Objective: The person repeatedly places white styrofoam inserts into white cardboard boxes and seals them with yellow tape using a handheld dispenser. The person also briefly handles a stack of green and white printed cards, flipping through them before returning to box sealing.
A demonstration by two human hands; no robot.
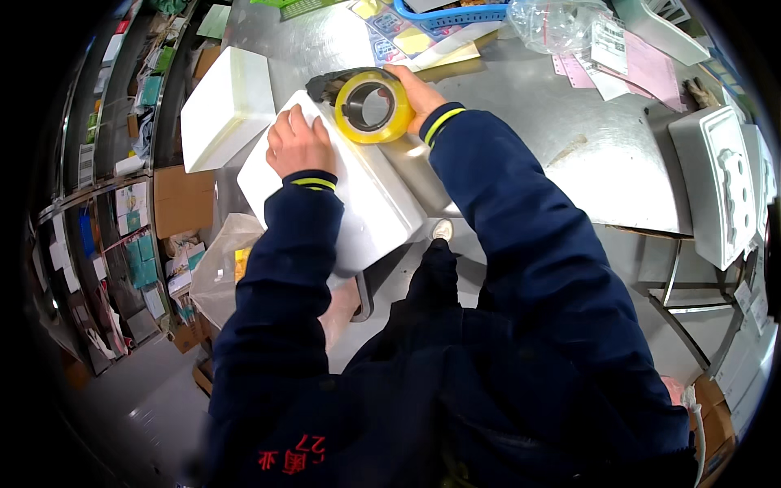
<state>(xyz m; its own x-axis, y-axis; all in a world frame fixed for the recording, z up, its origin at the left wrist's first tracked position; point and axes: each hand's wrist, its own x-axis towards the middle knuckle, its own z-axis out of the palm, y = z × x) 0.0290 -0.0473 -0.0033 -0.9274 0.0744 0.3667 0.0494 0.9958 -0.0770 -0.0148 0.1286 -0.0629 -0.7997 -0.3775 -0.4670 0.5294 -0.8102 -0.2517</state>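
My left hand [301, 145] lies on top of a white foam box [366, 191], fingers stretched out and somewhat bent over its surface. Gripped in my right hand [419, 96] is a tape dispenser [321, 85] with a big roll of yellow packing tape [348, 128]. The dispenser's dark head points left, by the far end of the box. My right fingers wrap behind the roll and are partly hidden by it. The box sits at an angle at the metal table's near left edge.
Another white foam box [232, 110] stands at left. Crowded shelves [138, 187] line the far left. On the metal table [521, 122] are a blue basket [455, 15], printed sheets, clear plastic [553, 28] and pink slips [651, 69]. Foam boxes [712, 183] stand at right.
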